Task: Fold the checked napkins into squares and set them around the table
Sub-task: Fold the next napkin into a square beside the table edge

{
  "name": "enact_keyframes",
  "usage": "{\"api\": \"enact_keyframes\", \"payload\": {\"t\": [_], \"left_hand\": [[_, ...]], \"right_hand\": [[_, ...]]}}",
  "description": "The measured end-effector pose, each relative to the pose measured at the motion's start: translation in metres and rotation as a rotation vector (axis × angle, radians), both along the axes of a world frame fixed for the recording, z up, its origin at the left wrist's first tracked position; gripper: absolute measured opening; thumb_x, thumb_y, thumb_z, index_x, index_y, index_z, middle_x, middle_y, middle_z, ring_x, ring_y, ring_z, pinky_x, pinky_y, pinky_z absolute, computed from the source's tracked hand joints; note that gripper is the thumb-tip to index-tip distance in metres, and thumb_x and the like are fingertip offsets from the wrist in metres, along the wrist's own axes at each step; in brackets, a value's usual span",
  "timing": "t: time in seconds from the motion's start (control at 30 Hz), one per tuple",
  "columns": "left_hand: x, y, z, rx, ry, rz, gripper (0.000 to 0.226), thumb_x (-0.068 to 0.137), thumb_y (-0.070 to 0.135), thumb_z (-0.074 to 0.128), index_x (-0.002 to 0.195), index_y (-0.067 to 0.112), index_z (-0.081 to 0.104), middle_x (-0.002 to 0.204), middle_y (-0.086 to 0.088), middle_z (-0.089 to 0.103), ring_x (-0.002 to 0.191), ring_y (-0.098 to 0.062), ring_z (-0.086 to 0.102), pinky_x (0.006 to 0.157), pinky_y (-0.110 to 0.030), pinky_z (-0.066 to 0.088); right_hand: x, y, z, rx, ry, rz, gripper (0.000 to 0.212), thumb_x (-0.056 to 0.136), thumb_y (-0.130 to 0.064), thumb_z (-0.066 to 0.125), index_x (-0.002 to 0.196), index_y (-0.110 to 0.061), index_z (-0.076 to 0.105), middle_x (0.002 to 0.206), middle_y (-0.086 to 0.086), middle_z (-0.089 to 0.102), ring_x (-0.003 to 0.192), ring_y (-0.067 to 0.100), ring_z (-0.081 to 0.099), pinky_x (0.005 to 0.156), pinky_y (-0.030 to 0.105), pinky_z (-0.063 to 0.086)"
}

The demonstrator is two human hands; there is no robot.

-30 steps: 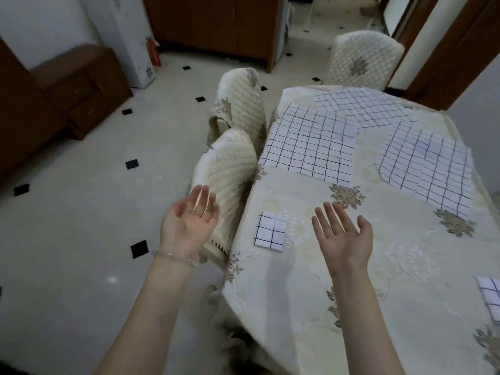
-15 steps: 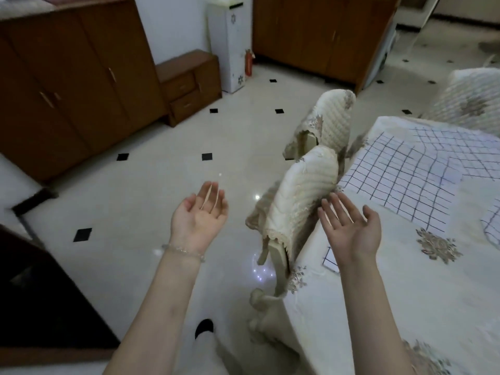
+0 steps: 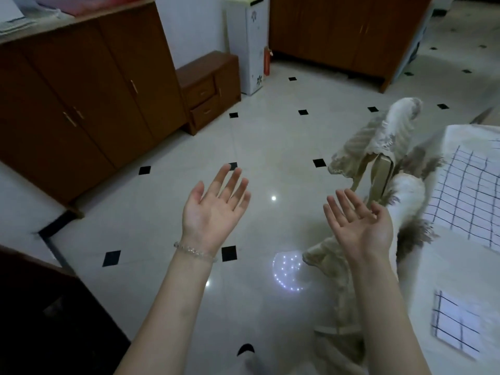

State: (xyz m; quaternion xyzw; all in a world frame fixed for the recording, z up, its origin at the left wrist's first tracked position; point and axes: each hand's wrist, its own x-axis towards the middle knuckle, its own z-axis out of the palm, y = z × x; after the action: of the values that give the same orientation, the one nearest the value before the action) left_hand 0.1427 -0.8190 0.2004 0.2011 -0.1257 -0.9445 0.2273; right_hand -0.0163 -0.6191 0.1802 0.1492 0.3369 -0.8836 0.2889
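Head view shows your left hand (image 3: 213,212) and right hand (image 3: 357,226) spread wide, palms up, holding nothing. One folded napkin (image 3: 457,327) sits at four o'clock on the table (image 3: 433,280); an unfolded napkin (image 3: 468,204) lies at three o'clock, yet to fold.

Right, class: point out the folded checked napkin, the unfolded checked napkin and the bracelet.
folded checked napkin (image 3: 457,326), head view, middle of the square.
unfolded checked napkin (image 3: 468,196), head view, its checked middle.
bracelet (image 3: 193,251), head view, beads at the left wrist.
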Motion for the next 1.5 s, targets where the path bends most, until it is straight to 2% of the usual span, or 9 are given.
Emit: {"api": "enact_keyframes", "payload": {"t": [0.2,0.37,0.7,0.83,1.03,1.17,1.3,1.43,1.5], "left_hand": [[-0.047,-0.040,-0.006,0.035,0.018,-0.102,0.052,0.095,0.043,0.032,0.129,0.013,0.056,0.128,-0.012,0.060,0.121,-0.030,0.053,0.105,-0.045,0.038],[-0.106,-0.070,-0.018,0.038,-0.031,-0.153,0.048,0.095,0.040,0.034,0.127,0.012,0.057,0.125,-0.011,0.061,0.116,-0.030,0.057,0.102,-0.043,0.040],[-0.331,-0.108,0.014,-0.058,-0.080,-0.356,0.042,0.095,0.034,0.036,0.114,0.010,0.064,0.112,-0.010,0.066,0.105,-0.028,0.061,0.099,-0.041,0.042],[-0.415,-0.102,0.024,-0.092,-0.074,-0.489,0.039,0.095,0.032,0.038,0.111,0.010,0.065,0.106,-0.009,0.067,0.097,-0.027,0.064,0.093,-0.040,0.048],[-0.512,-0.085,0.005,-0.077,-0.115,-0.707,0.038,0.094,0.030,0.039,0.108,0.010,0.068,0.105,-0.008,0.068,0.094,-0.026,0.064,0.087,-0.039,0.053],[-0.576,-0.078,-0.010,-0.077,-0.098,-0.884,0.032,0.078,0.024,0.057,0.102,0.009,0.073,0.105,-0.008,0.068,0.095,-0.026,0.065,0.087,-0.040,0.053],[-0.643,-0.084,-0.022,-0.054,-0.084,-1.047,0.037,0.075,0.024,0.061,0.108,0.009,0.069,0.106,-0.009,0.067,0.097,-0.026,0.064,0.084,-0.041,0.054],[-0.715,-0.101,-0.022,-0.061,-0.099,-1.193,0.034,0.091,0.028,0.046,0.111,0.010,0.067,0.107,-0.008,0.067,0.096,-0.025,0.064,0.082,-0.040,0.055],[-0.749,-0.106,-0.015,-0.061,-0.073,-1.273,0.032,0.083,0.025,0.055,0.107,0.010,0.069,0.107,-0.008,0.067,0.096,-0.025,0.064,0.080,-0.041,0.056]], "right_hand": [[-0.034,-0.029,0.005,0.020,0.058,-0.036,0.042,0.082,-0.027,0.047,0.112,-0.001,0.061,0.103,0.015,0.072,0.104,0.032,0.066,0.092,0.047,0.052],[-0.090,-0.037,0.000,0.007,0.047,-0.171,0.040,0.090,-0.027,0.042,0.111,0.000,0.062,0.107,0.016,0.070,0.106,0.032,0.065,0.094,0.044,0.052],[-0.251,-0.056,0.017,-0.064,0.066,-0.402,0.036,0.093,-0.024,0.039,0.107,0.000,0.062,0.092,0.013,0.072,0.099,0.031,0.065,0.094,0.044,0.051],[-0.303,-0.043,0.026,-0.055,0.084,-0.515,0.032,0.083,-0.021,0.048,0.104,-0.002,0.061,0.088,0.012,0.071,0.094,0.030,0.065,0.094,0.042,0.051],[-0.356,-0.025,0.016,-0.009,0.024,-0.676,0.034,0.095,-0.022,0.038,0.107,-0.001,0.061,0.095,0.013,0.068,0.092,0.029,0.064,0.089,0.041,0.052],[-0.387,-0.020,0.007,0.027,0.022,-0.811,0.032,0.094,-0.021,0.038,0.101,-0.001,0.062,0.089,0.012,0.070,0.086,0.028,0.066,0.078,0.037,0.058],[-0.414,-0.030,0.000,0.043,-0.015,-0.974,0.031,0.094,-0.019,0.038,0.099,0.000,0.061,0.092,0.013,0.067,0.087,0.028,0.063,0.090,0.040,0.053],[-0.441,-0.049,-0.003,0.042,-0.054,-1.159,0.028,0.094,-0.019,0.039,0.097,-0.002,0.062,0.094,0.011,0.065,0.092,0.027,0.061,0.096,0.041,0.048],[-0.449,-0.058,0.000,0.036,-0.069,-1.242,0.028,0.094,-0.019,0.039,0.098,-0.003,0.061,0.094,0.010,0.065,0.092,0.027,0.060,0.096,0.040,0.048]]}}
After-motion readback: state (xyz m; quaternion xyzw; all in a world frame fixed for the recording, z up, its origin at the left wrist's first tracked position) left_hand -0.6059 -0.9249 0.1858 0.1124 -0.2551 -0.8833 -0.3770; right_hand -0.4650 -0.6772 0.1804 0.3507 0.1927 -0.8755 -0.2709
